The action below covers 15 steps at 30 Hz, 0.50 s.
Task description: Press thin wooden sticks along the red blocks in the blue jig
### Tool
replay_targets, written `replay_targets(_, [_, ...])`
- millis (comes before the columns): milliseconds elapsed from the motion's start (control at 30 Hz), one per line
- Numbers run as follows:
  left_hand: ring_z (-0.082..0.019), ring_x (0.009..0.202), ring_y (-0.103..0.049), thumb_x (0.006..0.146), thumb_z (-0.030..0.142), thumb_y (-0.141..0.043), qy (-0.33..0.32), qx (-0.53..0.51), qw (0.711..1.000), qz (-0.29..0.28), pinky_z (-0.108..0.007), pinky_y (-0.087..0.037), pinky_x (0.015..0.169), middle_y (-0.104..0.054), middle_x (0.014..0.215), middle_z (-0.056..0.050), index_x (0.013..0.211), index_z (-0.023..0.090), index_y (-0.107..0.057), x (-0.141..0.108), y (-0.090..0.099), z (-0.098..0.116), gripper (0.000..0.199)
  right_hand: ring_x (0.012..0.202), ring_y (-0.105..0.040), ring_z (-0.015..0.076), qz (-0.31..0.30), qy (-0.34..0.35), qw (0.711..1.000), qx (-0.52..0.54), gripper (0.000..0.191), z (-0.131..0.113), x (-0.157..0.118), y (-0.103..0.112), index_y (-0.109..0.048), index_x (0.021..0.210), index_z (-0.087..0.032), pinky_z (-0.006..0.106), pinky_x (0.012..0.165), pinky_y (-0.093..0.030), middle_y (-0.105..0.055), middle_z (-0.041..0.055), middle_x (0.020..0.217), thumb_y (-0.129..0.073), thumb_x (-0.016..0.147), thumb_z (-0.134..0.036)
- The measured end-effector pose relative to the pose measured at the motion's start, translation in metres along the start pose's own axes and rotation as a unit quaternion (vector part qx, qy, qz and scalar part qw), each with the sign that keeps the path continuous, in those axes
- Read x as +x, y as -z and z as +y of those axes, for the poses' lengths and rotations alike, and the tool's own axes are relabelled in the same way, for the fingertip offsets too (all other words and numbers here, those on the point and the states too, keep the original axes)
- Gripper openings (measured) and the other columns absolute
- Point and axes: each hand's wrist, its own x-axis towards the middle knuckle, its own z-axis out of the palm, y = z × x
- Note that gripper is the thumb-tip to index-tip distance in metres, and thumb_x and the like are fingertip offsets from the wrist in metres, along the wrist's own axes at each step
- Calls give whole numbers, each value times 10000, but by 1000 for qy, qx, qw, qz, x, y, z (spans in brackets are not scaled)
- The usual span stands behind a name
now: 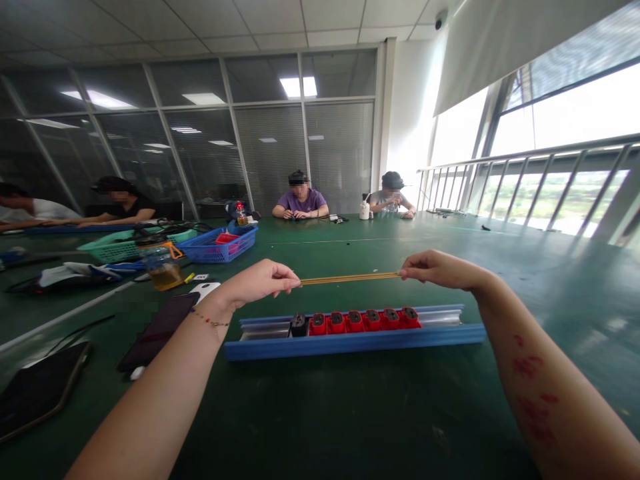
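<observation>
Golden-brown thin strands [350, 278], too fine to count, run between the left hand [266, 278] and right hand [440, 269], each pinching one end; lower in view, one blue rail [355, 347] holds six red blocks [355, 324] and one black block [299, 327].

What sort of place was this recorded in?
Probably a workshop or training room: a long green table shared by several seated people, a blue rail holding red and black parts, and plastic baskets of supplies.

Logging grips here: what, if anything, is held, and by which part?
A yellow band, likely rubber, by its ends: left hand at one, right hand at the other.
</observation>
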Motion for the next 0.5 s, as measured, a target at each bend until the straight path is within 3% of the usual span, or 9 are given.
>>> replay_targets(200, [-102,566,-527,710,499,-535,1,2,989,-147,-209,-420,539,-618,678,-8,790,162,-620,2,-8,-7,357,579,-498,137,-186,-37,982,14,516,13,1,-9,-564,823,-162,255,557,-383,-537,14,648,-431,714,-648])
replay_targets(300, [-94,528,-520,713,484,-545,2,-5,980,-199,-202,-411,515,-601,643,4,813,166,-582,4,-12,-12,336,609,-543,165,-215,-64,975,7,542,15,4,-14,-539,860,-174,265,553,-391,-566,21,670,-440,685,-677])
replay_targets(500, [-121,556,-563,694,493,-565,20,2,979,-204,-209,-409,511,-620,657,-5,826,175,-513,13,-19,-24,348,643,-579,195,-219,-96,971,-21,541,22,12,-25,-496,844,-193,276,551,-396,-612,29,709,-478,638,-694])
